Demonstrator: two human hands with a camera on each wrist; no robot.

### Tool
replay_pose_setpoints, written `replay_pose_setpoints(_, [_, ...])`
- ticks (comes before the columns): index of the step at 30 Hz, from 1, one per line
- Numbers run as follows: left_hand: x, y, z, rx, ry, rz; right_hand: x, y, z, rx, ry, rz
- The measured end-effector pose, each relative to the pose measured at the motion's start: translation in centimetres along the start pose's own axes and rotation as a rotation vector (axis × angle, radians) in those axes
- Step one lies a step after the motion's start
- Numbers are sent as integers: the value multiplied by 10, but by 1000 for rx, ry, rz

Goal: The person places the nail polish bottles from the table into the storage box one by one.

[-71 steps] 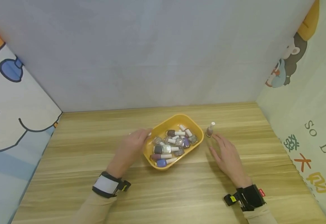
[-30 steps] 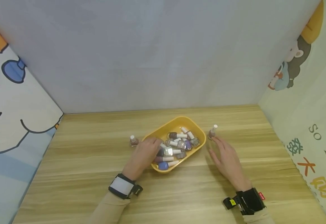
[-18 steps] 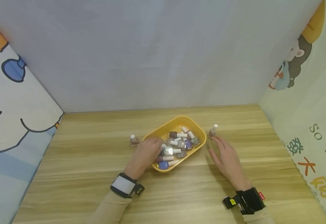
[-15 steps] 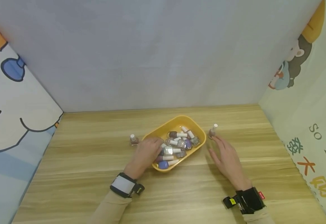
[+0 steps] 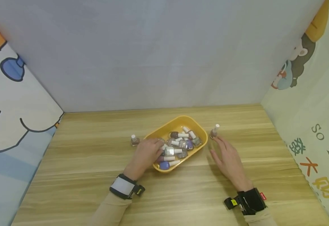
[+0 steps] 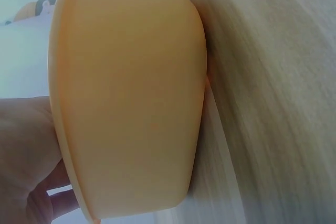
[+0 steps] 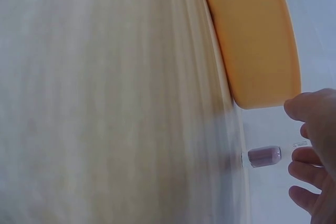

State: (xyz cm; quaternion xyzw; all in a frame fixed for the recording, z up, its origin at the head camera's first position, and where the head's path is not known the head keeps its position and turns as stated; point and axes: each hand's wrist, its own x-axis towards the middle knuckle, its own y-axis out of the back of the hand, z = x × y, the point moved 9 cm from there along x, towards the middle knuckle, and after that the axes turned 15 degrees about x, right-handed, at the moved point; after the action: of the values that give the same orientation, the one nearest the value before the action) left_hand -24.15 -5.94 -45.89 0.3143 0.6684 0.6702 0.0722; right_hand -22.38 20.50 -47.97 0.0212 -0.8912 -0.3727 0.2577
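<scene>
A yellow plastic basket [image 5: 191, 120] sits mid-table with several nail polish bottles lying in it, among them a blue one [image 5: 164, 165] near the front. My left hand [image 5: 145, 156] reaches over its left rim. Its fingertips are down among the bottles, and whether they grip one is hidden; in the left wrist view the basket's wall [image 6: 131, 98] blocks them. Right of the basket stands a mauve nail polish bottle [image 5: 213, 133] with a white cap. My right hand [image 5: 230, 160] is beside it, fingers loosely spread. Another nail polish bottle [image 5: 134, 141] stands left of the basket.
The wood-grain table [image 5: 181, 197] ends at a grey backdrop [image 5: 158, 62] behind. Printed cartoon panels rise at both sides, the left panel [image 5: 17, 103] and the right panel [image 5: 303, 116].
My left hand has moved right, from beside the basket to inside it. The left bottle, earlier mostly covered by that hand, now stands in plain sight. My right hand has hardly moved.
</scene>
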Motion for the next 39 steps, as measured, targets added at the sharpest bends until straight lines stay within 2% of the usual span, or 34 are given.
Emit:
replay_pose_setpoints(9, [-2, 0, -3, -32, 34, -61, 1, -1, 0, 4, -2, -3])
replay_pose_setpoints(15, [-4, 5, -5, -49, 46, -33, 2, -1, 0, 5, -12, -2])
replay_pose_setpoints(23, [-9, 14, -5, -45, 44, 52, 1, -2, 0, 5, -6, 3])
replay_pose_setpoints(30, [-15, 25, -13, -52, 86, 108, 1, 0, 1, 4, 5, 8])
replay_pose_setpoints(35, [-24, 38, -21, -46, 74, 216, 0, 0, 2, 2, 4, 4])
replay_pose_setpoints(39, [-33, 45, -32, -40, 101, 287, 0, -1, 1, 1, 12, 8])
